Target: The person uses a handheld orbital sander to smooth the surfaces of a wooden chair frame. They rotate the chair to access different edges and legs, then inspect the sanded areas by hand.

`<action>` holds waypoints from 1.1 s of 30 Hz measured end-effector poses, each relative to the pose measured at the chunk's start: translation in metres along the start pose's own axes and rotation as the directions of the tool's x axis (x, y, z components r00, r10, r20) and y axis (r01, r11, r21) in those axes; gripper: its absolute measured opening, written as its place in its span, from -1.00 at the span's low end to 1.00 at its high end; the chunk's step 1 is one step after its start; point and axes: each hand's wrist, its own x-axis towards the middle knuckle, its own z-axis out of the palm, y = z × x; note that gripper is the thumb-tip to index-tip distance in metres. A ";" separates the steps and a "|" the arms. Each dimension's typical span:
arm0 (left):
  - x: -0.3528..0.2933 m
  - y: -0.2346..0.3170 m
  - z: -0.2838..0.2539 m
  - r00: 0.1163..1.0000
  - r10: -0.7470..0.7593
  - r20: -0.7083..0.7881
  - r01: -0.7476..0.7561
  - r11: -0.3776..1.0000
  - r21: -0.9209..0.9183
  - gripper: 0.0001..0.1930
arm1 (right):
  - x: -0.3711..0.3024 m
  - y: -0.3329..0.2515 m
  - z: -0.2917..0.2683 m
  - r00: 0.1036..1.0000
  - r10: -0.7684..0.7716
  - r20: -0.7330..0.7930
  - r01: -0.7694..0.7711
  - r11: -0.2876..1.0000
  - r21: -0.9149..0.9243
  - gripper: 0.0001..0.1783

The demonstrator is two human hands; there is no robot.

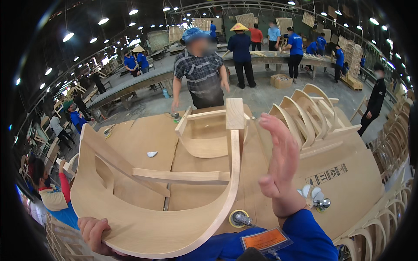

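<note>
A pale wooden chair frame [161, 226] with a wide curved backrest and straight bars fills the near part of the table. My left hand [93, 235] grips the lower left edge of its backrest, fingers curled over the rim. My right hand [281, 161] is raised to the right of the frame's upright leg, its palm toward the wood. Its fingers are stretched out and the thumb stands apart, with nothing held. Below it, a round sander [240, 219] with a yellow-edged pad lies by my blue sleeve. A second sander [322, 204] rests beside several white sanding discs [310, 193].
Brown board covers the table [139, 150]. Across it stands a person in a plaid shirt [200, 74], behind another chair frame [204, 145]. Several curved chair frames [305, 117] are lined up at the right. More chair frames [387, 217] stand on the floor beside the table.
</note>
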 end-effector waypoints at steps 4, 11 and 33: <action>0.005 -0.003 0.021 0.993 -0.105 -0.051 0.109 0.990 0.095 -0.76 | -0.066 0.048 0.012 0.896 0.439 -0.073 -0.430 0.896 0.109 -0.11; 0.017 -0.029 0.042 0.993 -0.108 -0.041 0.111 0.991 0.070 -0.70 | -0.141 0.085 0.083 0.797 0.602 -0.053 -0.575 0.782 0.239 -0.18; -0.116 -0.304 -0.067 0.839 -0.521 -0.157 0.510 0.853 -0.108 -0.14 | -0.086 0.111 0.234 0.694 0.693 0.197 -0.711 0.703 0.031 -0.22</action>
